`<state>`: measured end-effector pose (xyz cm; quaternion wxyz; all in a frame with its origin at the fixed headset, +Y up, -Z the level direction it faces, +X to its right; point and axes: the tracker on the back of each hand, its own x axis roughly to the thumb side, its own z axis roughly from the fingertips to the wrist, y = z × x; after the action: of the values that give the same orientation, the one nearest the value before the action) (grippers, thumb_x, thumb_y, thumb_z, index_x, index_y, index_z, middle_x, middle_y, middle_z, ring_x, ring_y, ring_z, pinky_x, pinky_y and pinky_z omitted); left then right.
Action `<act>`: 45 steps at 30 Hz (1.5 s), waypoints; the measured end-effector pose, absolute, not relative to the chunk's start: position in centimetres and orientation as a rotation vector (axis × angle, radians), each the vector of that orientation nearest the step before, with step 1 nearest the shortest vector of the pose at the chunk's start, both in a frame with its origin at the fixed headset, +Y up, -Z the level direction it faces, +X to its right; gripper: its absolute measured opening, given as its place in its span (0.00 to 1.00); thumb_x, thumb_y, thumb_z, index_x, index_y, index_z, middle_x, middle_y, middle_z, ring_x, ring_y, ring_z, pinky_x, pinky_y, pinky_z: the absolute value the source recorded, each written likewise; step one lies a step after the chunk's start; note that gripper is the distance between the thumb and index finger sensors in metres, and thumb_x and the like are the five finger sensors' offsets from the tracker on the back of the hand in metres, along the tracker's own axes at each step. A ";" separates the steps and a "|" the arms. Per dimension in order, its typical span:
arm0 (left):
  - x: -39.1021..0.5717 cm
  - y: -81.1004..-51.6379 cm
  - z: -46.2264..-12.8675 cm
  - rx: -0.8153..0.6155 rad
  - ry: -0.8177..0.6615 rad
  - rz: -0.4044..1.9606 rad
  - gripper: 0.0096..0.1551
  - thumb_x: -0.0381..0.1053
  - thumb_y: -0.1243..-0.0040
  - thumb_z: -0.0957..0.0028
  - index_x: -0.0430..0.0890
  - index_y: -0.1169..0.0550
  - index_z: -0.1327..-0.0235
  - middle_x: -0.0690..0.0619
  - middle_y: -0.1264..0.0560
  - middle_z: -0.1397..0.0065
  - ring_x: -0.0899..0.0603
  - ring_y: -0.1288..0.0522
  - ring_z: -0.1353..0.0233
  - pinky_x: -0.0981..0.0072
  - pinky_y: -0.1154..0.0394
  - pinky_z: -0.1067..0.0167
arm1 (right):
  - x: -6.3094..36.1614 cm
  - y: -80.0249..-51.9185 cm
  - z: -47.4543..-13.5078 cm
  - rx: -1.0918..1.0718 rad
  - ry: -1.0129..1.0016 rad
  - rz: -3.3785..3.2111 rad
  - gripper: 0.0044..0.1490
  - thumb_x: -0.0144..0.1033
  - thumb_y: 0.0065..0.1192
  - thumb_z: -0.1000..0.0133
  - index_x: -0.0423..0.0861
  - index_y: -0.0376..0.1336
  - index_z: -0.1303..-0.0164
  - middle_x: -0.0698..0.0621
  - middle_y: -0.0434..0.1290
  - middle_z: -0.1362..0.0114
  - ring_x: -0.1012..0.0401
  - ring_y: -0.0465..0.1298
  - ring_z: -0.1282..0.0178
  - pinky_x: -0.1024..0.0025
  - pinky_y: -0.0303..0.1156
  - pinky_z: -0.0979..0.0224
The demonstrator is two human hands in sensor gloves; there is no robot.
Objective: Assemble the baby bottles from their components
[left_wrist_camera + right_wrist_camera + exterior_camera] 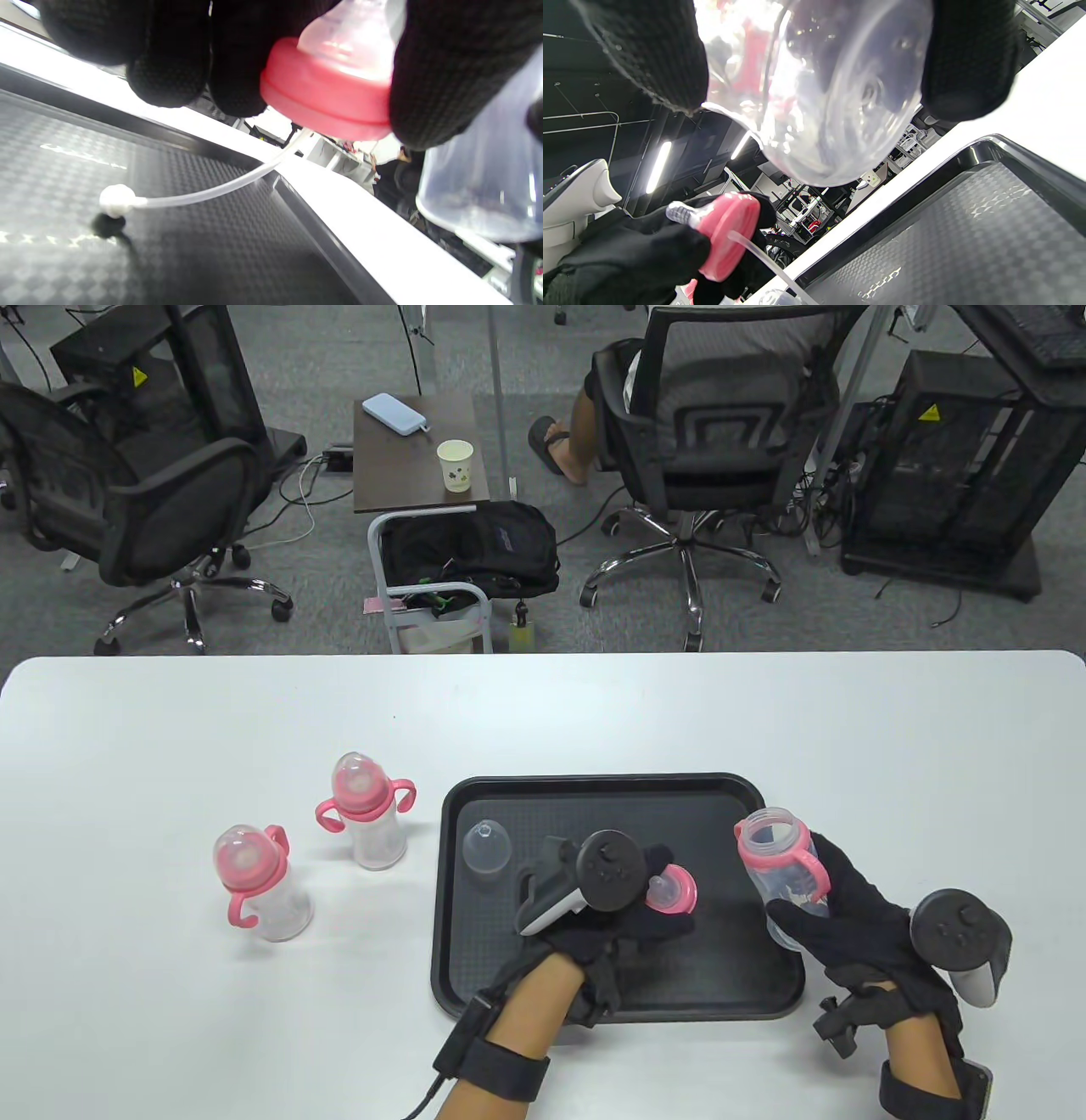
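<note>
The pink nipple collar [672, 891], straw [220, 188] dangling, is pinched by the left hand [607, 916] over the black tray [475, 976]. The right hand [857, 925] grips the open bottle [785, 874] just beside it. A clear cap [487, 848] lies in the tray; two assembled bottles [366, 810] stand on the bench [170, 984].

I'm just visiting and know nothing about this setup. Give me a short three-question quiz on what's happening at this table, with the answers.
1. True or false: the left hand holds a pink nipple collar with a straw hanging from it.
2. How many finished bottles stand on the white table left of the black tray?
3. What does the right hand hold? A) a clear dome cap B) an open bottle body with pink handles C) a paper cup

Key
1. True.
2. Two: one bottle nearer, another farther back.
3. B, the bottle body; the dome cap lies in the tray.
</note>
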<state>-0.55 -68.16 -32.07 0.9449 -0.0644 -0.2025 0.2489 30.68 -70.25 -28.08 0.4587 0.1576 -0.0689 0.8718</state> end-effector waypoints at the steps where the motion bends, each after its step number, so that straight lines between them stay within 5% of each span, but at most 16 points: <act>1: -1.1 -67.9 -32.2 -0.117 -0.404 0.520 0.54 0.81 0.31 0.60 0.57 0.25 0.20 0.54 0.19 0.33 0.39 0.18 0.43 0.55 0.18 0.54 | 30.6 -70.3 -28.1 0.389 -0.167 2.152 0.59 0.61 0.72 0.44 0.38 0.49 0.17 0.34 0.64 0.21 0.34 0.73 0.29 0.39 0.78 0.41; 13: -4.1 -65.8 -32.8 -0.036 -0.382 0.786 0.55 0.81 0.32 0.58 0.53 0.25 0.20 0.51 0.19 0.34 0.38 0.18 0.44 0.55 0.18 0.54 | 29.7 -71.1 -28.3 0.400 -0.124 2.211 0.59 0.61 0.72 0.45 0.38 0.48 0.17 0.34 0.64 0.21 0.34 0.72 0.28 0.38 0.78 0.41; 45: -9.0 -58.7 -29.2 0.200 -0.460 0.965 0.55 0.82 0.33 0.56 0.51 0.25 0.20 0.50 0.19 0.34 0.38 0.18 0.44 0.56 0.19 0.54 | 26.3 -71.5 -28.0 0.520 -0.001 2.323 0.59 0.59 0.73 0.45 0.39 0.48 0.17 0.34 0.63 0.20 0.34 0.70 0.26 0.36 0.75 0.38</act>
<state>-9.01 -58.72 -29.17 0.8558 0.0951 -0.2186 0.4591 26.31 -71.54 -28.01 0.3716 0.2030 -0.0006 0.9059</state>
